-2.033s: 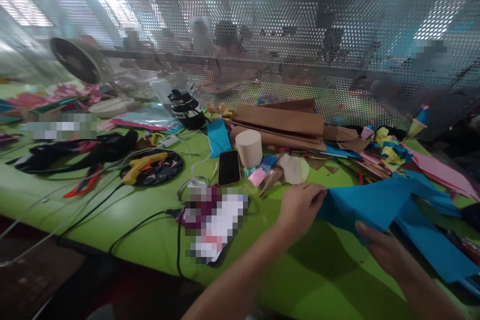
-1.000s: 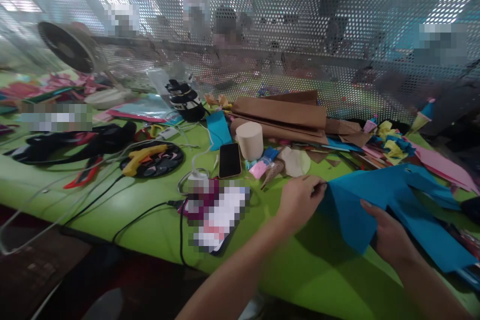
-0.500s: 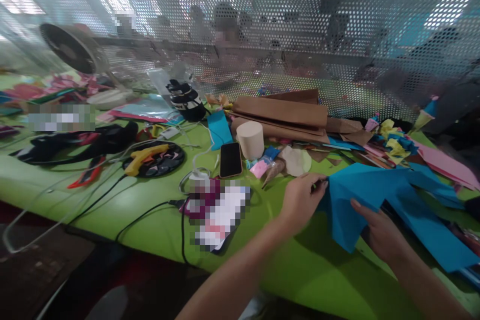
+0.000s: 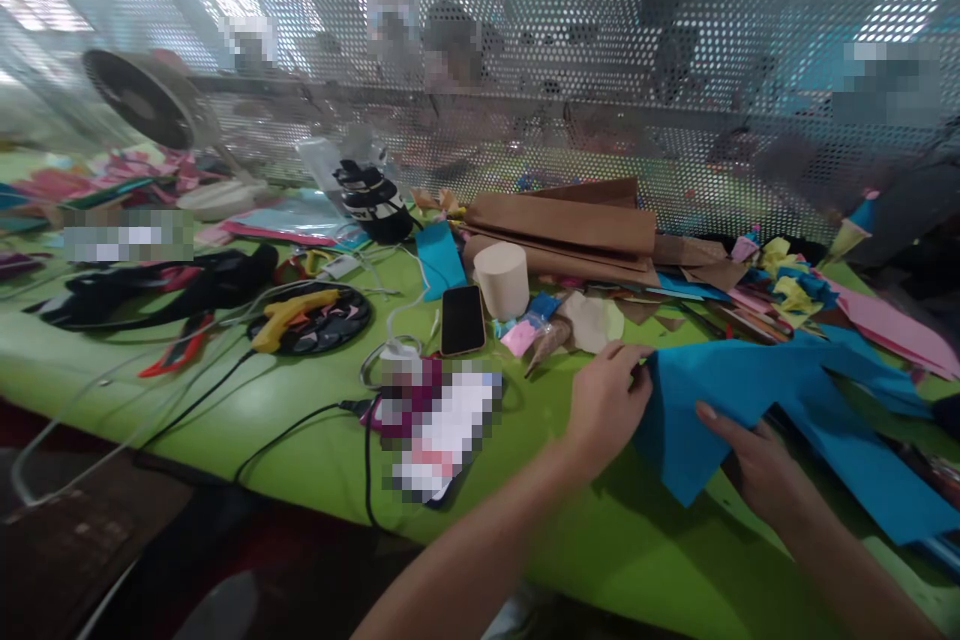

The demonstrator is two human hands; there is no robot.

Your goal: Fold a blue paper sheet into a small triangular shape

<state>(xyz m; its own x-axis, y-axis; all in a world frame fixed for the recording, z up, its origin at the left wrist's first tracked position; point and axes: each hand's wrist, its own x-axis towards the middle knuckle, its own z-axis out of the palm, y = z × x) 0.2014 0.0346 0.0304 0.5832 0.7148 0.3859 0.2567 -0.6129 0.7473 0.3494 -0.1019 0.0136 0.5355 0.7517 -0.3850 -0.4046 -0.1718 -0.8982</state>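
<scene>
A sheet of blue paper (image 4: 705,410) is held over the green table (image 4: 315,440) at the front right. My left hand (image 4: 604,400) pinches its left edge between thumb and fingers. My right hand (image 4: 750,460) grips the sheet from below, thumb lying on top of the blue surface. The paper's lower corner hangs down between the two hands. More blue paper (image 4: 855,450) lies flat under and to the right of it.
A phone (image 4: 460,319), a cream roll (image 4: 501,280), brown paper sheets (image 4: 562,225) and coloured scraps (image 4: 780,285) crowd the back. A yellow glue gun (image 4: 289,315) on a dark plate, cables, a fan (image 4: 139,100) sit left. A perforated screen (image 4: 570,70) closes the far side.
The blue paper has been drawn slightly left and lower, its corner now drooping further between my hands. My right thumb has slid up onto the sheet. The view has shifted a little.
</scene>
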